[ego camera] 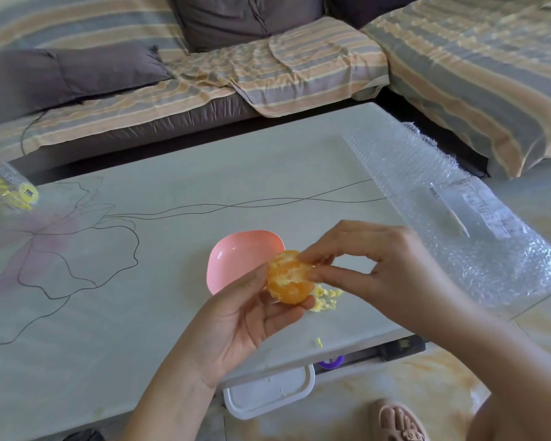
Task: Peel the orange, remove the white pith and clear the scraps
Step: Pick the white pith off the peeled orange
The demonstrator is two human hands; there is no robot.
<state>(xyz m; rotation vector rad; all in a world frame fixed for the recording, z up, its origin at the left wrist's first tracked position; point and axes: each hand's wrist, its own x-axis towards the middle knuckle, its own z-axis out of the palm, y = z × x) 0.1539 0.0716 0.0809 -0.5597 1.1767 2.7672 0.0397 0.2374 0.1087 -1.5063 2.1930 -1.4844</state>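
Head view: peeled orange held over table, cradled in curled left hand fingers. Right hand thumb and forefinger pinch its top edge. Pith scraps just beside; pink bowl behind.

This is a living room in a home: a sofa runs along the far side and round the right, draped in a rumpled cover striped peach, grey and cream, with soft grey cushions on it. In front stands a low coffee table, its pale top printed with a line drawing of a flower, and a sheet of bubble wrap with a printed label lies on its right end. Below, a pink slipper rests on a glossy marbled floor
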